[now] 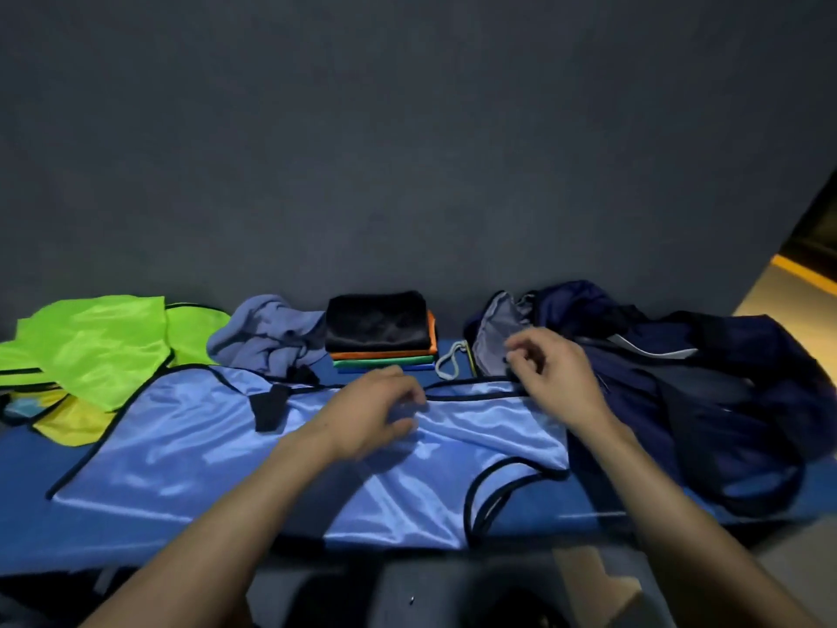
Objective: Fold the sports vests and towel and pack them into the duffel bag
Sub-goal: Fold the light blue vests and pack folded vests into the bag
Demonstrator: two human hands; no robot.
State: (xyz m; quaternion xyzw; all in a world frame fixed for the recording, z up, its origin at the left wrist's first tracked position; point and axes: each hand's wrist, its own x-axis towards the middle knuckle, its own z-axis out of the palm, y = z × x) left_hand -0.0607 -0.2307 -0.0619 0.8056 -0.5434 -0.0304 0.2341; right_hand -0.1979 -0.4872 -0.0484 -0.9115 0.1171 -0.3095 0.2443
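Dark grey wall (407, 129) fills the whole upper half of the view, with a strip of tan floor (788, 305) showing at the far right. Below it runs a blue table (136, 532), its far edge against the wall. A light blue vest (190, 446) with black trim lies spread flat across the middle of the table, armhole toward the near right. The navy duffel bag (706, 392) slumps at the right end, its grey-lined mouth gaping toward the centre and a pale cord loop (450, 365) beside it. Lime green vests (99, 346) lie heaped at the left end over a yellow one (68, 423). A crumpled grey-blue towel (267, 337) sits between that heap and a small stack of folded vests (385, 342), black on top, orange, green and blue beneath, at the wall.

Both forearms reach in over the near edge. The left hand (376, 414) rests on the blue vest near its neckline, fingers loosely curled, whether pinching cloth I cannot tell. The right hand (552, 373) is at the vest's far right corner beside the bag mouth, fingers curled; what they hold is unclear.
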